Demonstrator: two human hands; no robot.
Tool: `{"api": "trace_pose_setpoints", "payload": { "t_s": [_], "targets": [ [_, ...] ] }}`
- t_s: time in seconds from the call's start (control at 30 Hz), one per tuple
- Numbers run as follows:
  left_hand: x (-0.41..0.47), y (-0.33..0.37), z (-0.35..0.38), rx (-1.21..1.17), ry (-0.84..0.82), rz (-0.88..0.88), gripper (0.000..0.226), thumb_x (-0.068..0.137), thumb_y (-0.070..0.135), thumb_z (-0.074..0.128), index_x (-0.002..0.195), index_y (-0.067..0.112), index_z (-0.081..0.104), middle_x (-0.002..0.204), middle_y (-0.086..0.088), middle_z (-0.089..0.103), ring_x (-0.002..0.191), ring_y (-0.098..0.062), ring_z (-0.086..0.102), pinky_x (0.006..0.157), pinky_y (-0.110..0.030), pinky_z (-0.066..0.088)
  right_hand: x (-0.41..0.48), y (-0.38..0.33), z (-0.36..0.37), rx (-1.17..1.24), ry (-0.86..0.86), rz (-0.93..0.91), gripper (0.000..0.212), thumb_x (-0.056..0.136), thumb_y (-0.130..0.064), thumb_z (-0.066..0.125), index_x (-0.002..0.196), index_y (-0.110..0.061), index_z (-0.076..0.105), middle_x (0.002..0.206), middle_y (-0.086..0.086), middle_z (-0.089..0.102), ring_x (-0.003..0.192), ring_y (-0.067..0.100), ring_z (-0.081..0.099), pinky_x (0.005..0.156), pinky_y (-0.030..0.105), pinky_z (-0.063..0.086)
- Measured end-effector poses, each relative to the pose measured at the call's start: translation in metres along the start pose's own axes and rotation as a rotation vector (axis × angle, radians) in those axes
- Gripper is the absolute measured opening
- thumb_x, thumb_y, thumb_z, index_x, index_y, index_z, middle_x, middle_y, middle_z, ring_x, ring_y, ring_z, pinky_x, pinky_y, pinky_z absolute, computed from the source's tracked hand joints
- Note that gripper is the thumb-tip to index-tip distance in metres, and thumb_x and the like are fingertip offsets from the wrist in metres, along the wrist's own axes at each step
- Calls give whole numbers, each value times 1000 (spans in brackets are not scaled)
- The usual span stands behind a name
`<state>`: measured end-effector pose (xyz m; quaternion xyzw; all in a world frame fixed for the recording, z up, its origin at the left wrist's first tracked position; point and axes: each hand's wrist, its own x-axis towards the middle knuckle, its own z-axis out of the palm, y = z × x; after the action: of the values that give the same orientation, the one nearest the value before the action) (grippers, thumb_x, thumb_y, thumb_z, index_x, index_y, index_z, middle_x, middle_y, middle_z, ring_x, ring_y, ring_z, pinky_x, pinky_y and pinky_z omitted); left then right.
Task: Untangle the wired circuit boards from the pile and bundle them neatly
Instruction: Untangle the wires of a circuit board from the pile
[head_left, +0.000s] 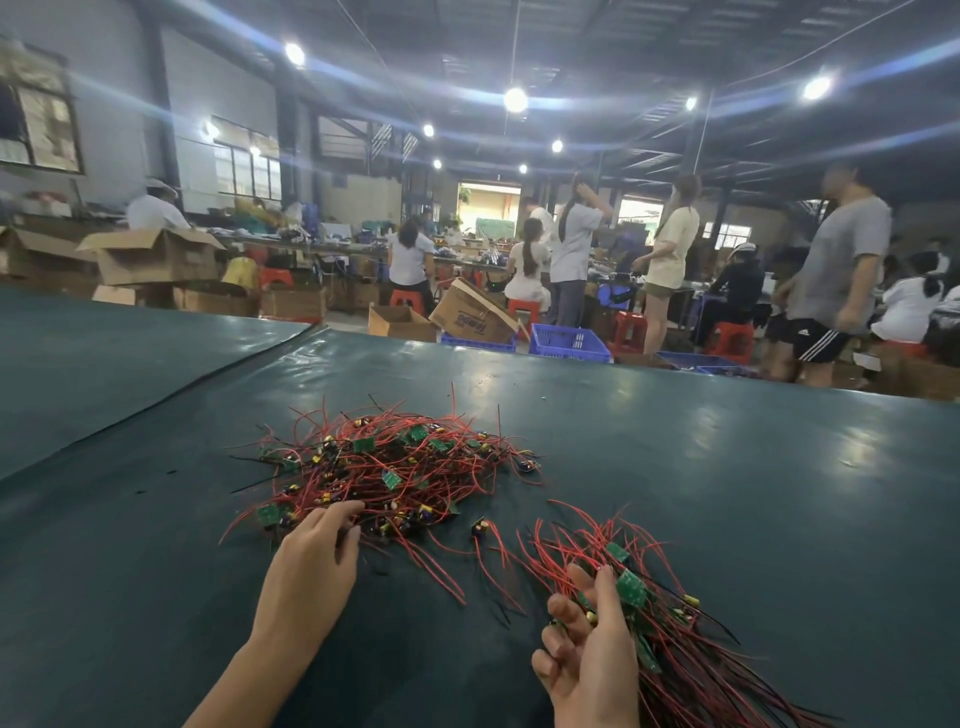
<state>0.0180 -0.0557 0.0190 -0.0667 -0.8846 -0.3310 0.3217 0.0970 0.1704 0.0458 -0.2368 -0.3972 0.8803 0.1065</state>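
A tangled pile of small green circuit boards with red and black wires (395, 465) lies on the dark green table cover (675, 467). My left hand (311, 566) reaches into the pile's near edge, its fingertips curled into the wires there. My right hand (587, 654) grips a bundle of boards (670, 639) whose wires fan out up and to the lower right. A single wired board (480, 527) lies loose between the pile and the bundle.
The table's far edge runs across the middle of the view, with a seam in the cover at the left (156, 405). Beyond it stand blue crates (569, 343), cardboard boxes (156, 257), red stools and several people at other benches.
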Motion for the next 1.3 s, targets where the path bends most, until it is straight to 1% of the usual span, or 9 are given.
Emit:
{"api": "trace_pose_setpoints", "payload": {
  "t_s": [0.3,0.5,0.7,0.83,0.93,1.0,1.1,1.2,1.3],
  "targets": [
    [-10,29,2,-176,-10,138,20,78,0,74,95,11,72,82,14,62,73,2,60,68,-5,45,2,2,0,-28,-19,2,35,96,-46,50,103,-15,65,53,2,52,30,9,30,33,18,24],
    [-22,64,0,-344,57,342,15,82,16,66,97,16,69,78,14,62,72,0,61,67,-23,51,1,10,7,-260,-81,24,38,94,-46,51,96,-13,70,55,0,63,36,12,43,39,19,31],
    [-47,93,9,-522,-160,503,17,80,11,69,90,24,66,78,15,65,68,-5,61,61,-26,51,-11,17,9,-374,-218,-51,25,92,-27,61,79,-15,78,79,12,75,73,25,70,55,27,49],
    [-52,95,12,-604,-304,508,18,84,13,66,85,28,57,75,16,60,68,-9,59,61,-31,49,-11,14,10,-294,-285,16,15,88,-1,62,84,2,75,80,22,73,72,28,70,62,30,57],
    [-50,96,11,-641,-337,487,24,84,11,66,80,32,54,71,21,56,65,-6,57,62,-22,45,-9,14,8,-297,-303,23,10,84,4,64,86,6,74,79,22,72,78,33,67,78,40,54],
    [-50,97,11,-681,-364,445,27,84,11,65,75,34,54,67,19,56,61,-5,56,60,-20,43,-10,14,7,-285,-293,-3,10,82,9,64,86,7,73,78,23,72,76,32,67,75,39,56],
    [-50,98,14,-770,-348,252,18,85,22,63,68,20,60,59,1,61,53,-16,56,51,-34,45,-11,16,6,-289,-273,-109,15,83,15,61,89,6,70,77,22,73,68,27,69,60,30,59],
    [-44,97,17,-818,-357,-97,50,89,50,55,59,10,59,54,-7,63,51,-21,58,55,-39,47,-13,14,5,-396,-287,-286,22,85,13,60,91,-5,71,74,10,75,59,12,68,52,16,51],
    [-37,91,19,-824,-494,-414,72,85,66,43,64,1,67,64,-16,67,59,-26,63,62,-32,50,-18,16,4,-515,-336,-382,23,87,7,62,91,-12,75,77,5,76,66,11,71,58,14,51]
  ]
}}
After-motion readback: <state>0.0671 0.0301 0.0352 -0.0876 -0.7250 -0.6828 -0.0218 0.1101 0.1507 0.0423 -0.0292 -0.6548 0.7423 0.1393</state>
